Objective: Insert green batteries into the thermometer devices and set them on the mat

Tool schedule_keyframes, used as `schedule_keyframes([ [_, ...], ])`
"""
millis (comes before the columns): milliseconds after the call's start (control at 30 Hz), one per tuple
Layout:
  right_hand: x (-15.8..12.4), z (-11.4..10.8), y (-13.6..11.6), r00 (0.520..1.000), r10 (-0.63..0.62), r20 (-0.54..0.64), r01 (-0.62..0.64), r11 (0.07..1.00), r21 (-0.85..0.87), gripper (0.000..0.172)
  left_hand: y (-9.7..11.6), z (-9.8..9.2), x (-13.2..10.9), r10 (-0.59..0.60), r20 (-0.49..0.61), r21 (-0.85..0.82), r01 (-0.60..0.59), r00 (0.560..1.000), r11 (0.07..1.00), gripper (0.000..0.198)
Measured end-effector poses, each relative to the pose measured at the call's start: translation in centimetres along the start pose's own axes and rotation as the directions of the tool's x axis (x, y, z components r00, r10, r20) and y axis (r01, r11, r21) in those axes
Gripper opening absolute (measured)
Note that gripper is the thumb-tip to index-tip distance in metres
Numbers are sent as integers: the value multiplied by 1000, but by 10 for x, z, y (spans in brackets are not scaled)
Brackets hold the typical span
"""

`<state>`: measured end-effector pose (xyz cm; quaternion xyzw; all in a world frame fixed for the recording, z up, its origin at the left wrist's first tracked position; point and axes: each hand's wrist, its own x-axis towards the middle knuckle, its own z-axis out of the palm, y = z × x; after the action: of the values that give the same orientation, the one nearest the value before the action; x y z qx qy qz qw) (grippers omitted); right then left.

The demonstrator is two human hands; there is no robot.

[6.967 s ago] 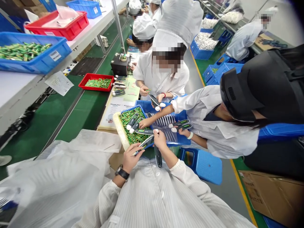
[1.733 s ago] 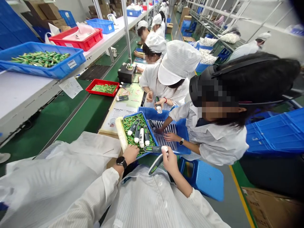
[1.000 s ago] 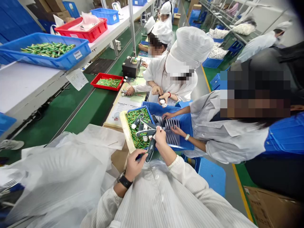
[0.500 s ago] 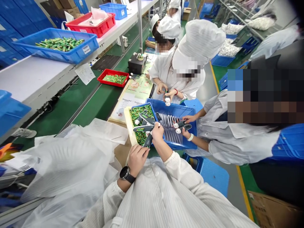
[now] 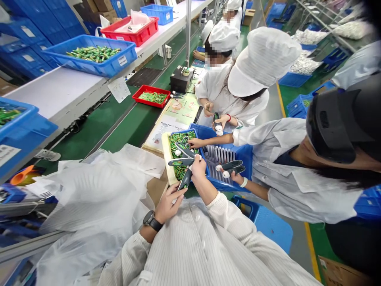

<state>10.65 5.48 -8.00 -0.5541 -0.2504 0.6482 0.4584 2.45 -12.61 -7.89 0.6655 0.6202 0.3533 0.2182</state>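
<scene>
Right grip (image 5: 199, 167) closed, I hold devices (image 5: 180, 162) fanned over the cells (image 5: 180, 172), likely keeping each one reachable; my left grip (image 5: 169, 202) pinches the lowest, on the cells' near side, seemingly to steady it.

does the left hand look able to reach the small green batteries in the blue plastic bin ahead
Probably yes: uncovered small green batteries lie just beyond the left hand, though it touches a dark grey elongated device.
</scene>
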Motion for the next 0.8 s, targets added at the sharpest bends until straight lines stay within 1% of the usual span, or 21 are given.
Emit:
schedule_keyframes([
  [133,-3,7,2,999,-32,32,33,998,-45,30,-1,-3,0,-57,-11,-19,57,998,998,33],
  [233,-6,12,3,998,-55,26,57,994,-89,31,-1,1,3,-132,-30,-78,129,991,989,32],
  [300,-7,15,4,996,-91,20,93,989,-117,32,0,7,4,-217,-61,-145,206,974,968,27],
  [400,-7,15,4,989,-143,31,145,982,-122,33,-2,16,4,-360,-85,-319,317,929,893,19],
  [467,-4,10,1,984,-174,39,177,976,-124,34,-5,16,8,-397,-64,-423,335,915,842,28],
  [500,-1,6,-1,979,-199,38,202,969,-140,35,-8,14,11,-386,-55,-441,324,921,837,32],
  [533,2,0,-4,972,-235,32,237,957,-168,37,-13,10,17,-358,-54,-423,303,932,854,31],
  [567,6,-6,-7,960,-280,26,279,938,-205,38,-18,6,25,-317,-60,-361,275,947,891,26],
  [600,9,-12,-10,944,-328,21,323,914,-248,39,-24,2,35,-268,-63,-255,244,961,936,20],
  [633,12,-19,-13,928,-373,19,362,886,-288,40,-31,-1,47,-217,-51,-111,211,975,971,19],
  [667,15,-25,-16,912,-410,19,394,861,-323,40,-39,-3,60,-171,-5,54,171,985,984,19],
  [700,17,-30,-18,899,-437,19,415,840,-350,40,-46,-2,72,-141,66,205,125,988,971,17],
  [733,19,-35,-19,891,-454,20,428,824,-371,40,-54,0,85,-129,145,318,77,981,945,15],
  [767,19,-38,-20,886,-463,21,434,814,-386,40,-61,4,96,-132,215,387,39,968,921,15],
  [800,19,-40,-20,883,-468,20,436,807,-398,40,-66,9,105,-142,265,420,18,954,907,14],
])
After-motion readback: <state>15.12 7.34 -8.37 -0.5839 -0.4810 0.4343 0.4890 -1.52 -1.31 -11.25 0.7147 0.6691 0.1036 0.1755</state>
